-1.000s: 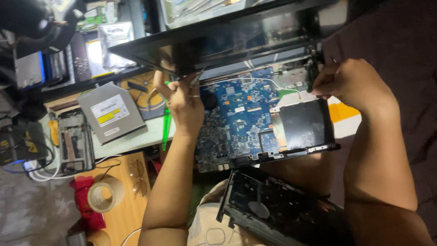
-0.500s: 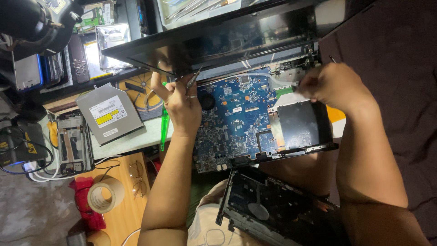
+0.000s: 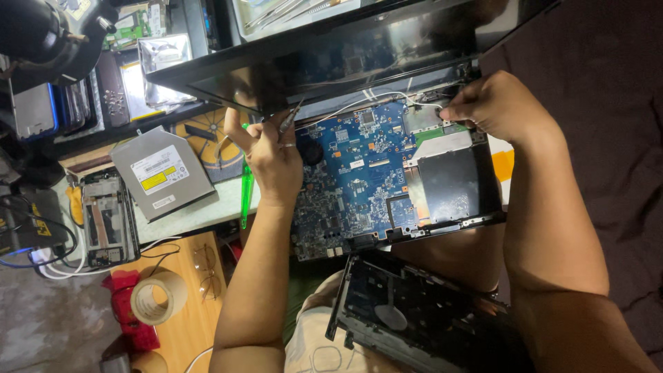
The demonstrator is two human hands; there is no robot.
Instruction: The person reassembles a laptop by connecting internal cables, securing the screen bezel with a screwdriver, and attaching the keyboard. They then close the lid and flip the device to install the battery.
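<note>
Pinching thin metal tool (image 3: 289, 121), left hand (image 3: 273, 162); right hand (image 3: 497, 107) fingertips pinched on blue circuit board (image 3: 359, 173) edge.

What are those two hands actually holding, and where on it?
The left hand pinches a thin metal tool low on its shaft. The right hand presses fingertips at the laptop's upper edge; whether it grips anything cannot be told.

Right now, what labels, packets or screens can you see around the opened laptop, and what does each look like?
Laptop screen: dark, unlit, tilted open above the blue board.
Label: white and yellow rectangle on the flat grey optical drive, left of the left hand.
Packet: shiny silver bag, top left, behind the screen.
Sticker: small yellow, on the black box at far left.
</note>
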